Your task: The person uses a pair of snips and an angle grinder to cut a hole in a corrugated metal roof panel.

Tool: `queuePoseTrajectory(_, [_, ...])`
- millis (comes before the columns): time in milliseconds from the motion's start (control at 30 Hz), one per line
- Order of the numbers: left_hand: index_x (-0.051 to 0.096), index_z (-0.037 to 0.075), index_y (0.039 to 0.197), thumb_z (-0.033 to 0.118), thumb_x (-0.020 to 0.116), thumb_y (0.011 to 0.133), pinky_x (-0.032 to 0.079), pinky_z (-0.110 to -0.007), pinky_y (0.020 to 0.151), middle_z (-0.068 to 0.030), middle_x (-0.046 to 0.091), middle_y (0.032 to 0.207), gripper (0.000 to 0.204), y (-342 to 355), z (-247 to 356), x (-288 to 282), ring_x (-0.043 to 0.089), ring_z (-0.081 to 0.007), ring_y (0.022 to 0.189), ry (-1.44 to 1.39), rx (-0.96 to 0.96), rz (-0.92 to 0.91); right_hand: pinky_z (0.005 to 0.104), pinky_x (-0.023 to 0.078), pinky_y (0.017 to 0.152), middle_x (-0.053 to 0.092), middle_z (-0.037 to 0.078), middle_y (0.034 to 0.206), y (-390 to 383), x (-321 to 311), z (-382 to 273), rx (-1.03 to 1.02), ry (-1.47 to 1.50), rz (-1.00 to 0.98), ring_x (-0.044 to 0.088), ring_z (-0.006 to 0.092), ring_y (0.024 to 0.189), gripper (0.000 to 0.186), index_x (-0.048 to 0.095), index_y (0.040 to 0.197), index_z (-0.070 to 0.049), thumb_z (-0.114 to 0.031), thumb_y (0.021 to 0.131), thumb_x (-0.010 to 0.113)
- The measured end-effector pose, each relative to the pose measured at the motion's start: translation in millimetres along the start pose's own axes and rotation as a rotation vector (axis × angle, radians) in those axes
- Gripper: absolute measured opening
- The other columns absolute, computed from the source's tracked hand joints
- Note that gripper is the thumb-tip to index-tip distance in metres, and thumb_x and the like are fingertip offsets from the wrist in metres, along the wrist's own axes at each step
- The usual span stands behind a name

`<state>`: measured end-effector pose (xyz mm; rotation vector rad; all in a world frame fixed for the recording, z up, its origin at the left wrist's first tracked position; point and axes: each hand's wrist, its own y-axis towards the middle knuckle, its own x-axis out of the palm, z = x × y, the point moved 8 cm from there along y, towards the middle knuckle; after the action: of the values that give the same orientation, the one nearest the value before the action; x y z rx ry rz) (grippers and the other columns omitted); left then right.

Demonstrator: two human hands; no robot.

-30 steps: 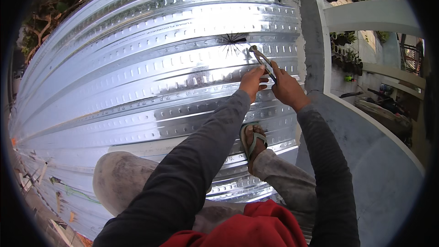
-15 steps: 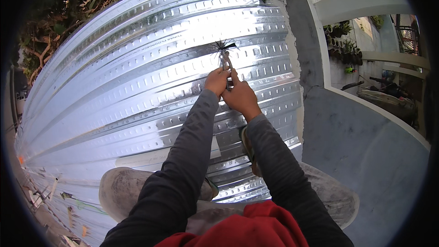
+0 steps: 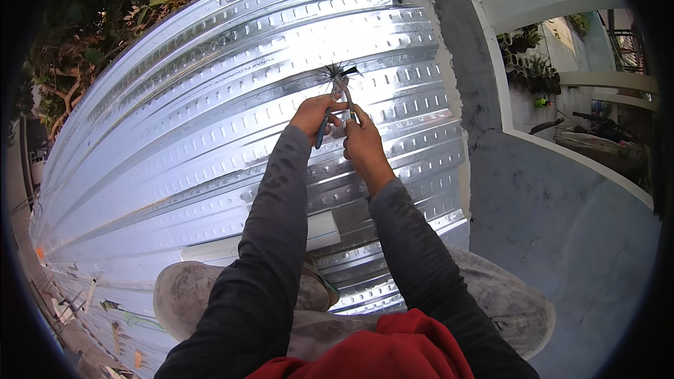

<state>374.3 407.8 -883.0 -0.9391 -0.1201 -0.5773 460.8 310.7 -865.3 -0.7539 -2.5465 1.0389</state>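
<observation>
A pair of pliers (image 3: 340, 87) with a blue handle has its jaws at a star of thin dark slits (image 3: 333, 69) in the ribbed metal decking (image 3: 210, 109). On the star's right side a black gap shows. My left hand (image 3: 313, 118) is wrapped around the blue handle. Around the other handle my right hand (image 3: 365, 146) is closed, and the two handles stand apart. Whether the jaws grip the metal is too small to tell.
A white pipe (image 3: 323, 231) lies on the decking before my knees, with a sandalled foot (image 3: 320, 285) beside it. To the right, a grey wall (image 3: 547, 217) borders the broken decking edge. Leafy plants (image 3: 91, 42) grow beyond the far left edge.
My hands have moved apart, the left one to the left, so the pliers' handles are spread wider and the blue one shows. The jaws stay at the slits.
</observation>
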Motion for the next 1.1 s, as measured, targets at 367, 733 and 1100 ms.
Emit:
queuePoseTrajectory(367, [0.058,-0.005,0.126,0.027,0.06,0.099,0.055,-0.033,0.073,-0.0125,0.069,0.117,0.041,22.0,-23.3,13.6,0.065,-0.0177,0.09,-0.227,0.009,-0.098,0.0336,0.053,0.06,0.065,0.016,0.096,-0.3,-1.4,-28.5,0.009,-0.793,-0.211,0.066,0.0216,0.077,0.075,0.042,0.135,0.009,-0.039,0.083,0.07])
queuePoseTrajectory(733, [0.054,-0.005,0.129,0.023,0.052,0.103,0.055,-0.038,0.088,-0.016,0.066,0.121,0.039,16.8,-48.6,56.5,0.066,-0.0239,0.102,-0.431,0.069,-0.058,0.047,0.052,0.092,0.066,0.03,0.112,-10.7,-20.5,-41.4,-0.029,-1.22,0.113,0.066,0.0438,0.107,0.066,0.043,0.131,0.012,-0.033,0.086,0.063])
queuePoseTrajectory(1100, [0.048,-0.01,0.13,0.015,0.041,0.104,0.055,-0.031,0.07,-0.0225,0.067,0.117,0.037,37.7,-24.7,23.3,0.068,-0.0235,0.085,-0.204,-0.015,-0.025,0.0276,0.041,0.049,0.062,0.004,0.083,17.4,-12.6,-1.4,0.207,-0.212,-0.174,0.05,0.0108,0.06,0.027,0.06,0.103,0.001,-0.025,0.094,0.063])
